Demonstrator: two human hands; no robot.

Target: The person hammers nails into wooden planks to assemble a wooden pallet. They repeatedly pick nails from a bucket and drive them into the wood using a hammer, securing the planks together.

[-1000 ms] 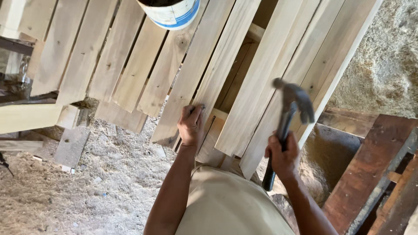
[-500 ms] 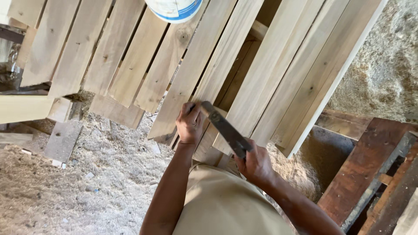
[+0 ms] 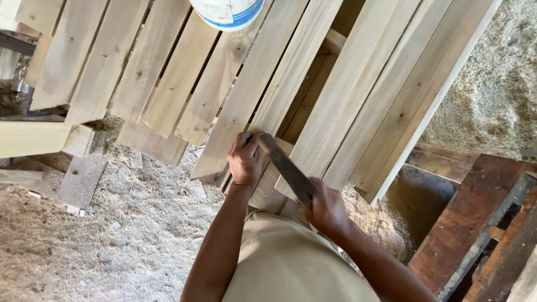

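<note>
Gripping a hammer (image 3: 285, 168), right hand (image 3: 327, 210) strikes by left hand (image 3: 246, 159) pinched on sawdust-ringed slats (image 3: 235, 112).

Bucket (image 3: 228, 11) stands on planks (image 3: 246, 95); sawdust (image 3: 112, 223) lies beneath.

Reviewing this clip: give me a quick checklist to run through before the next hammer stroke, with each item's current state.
1. Right hand grips the hammer handle firmly: ok, fingers closed around it.
2. Left hand steadies the work at the plank edge: ok, it rests on the wood.
3. Left fingers clear of the hammer head: not ok, the head sits right at that hand.
4. Nail upright under the head: cannot tell, hidden by hand and hammer.
5. Bucket clear of the swing: ok, it stands farther up the planks.
6. Footing on the sawdust floor: cannot tell, feet out of view.
</note>
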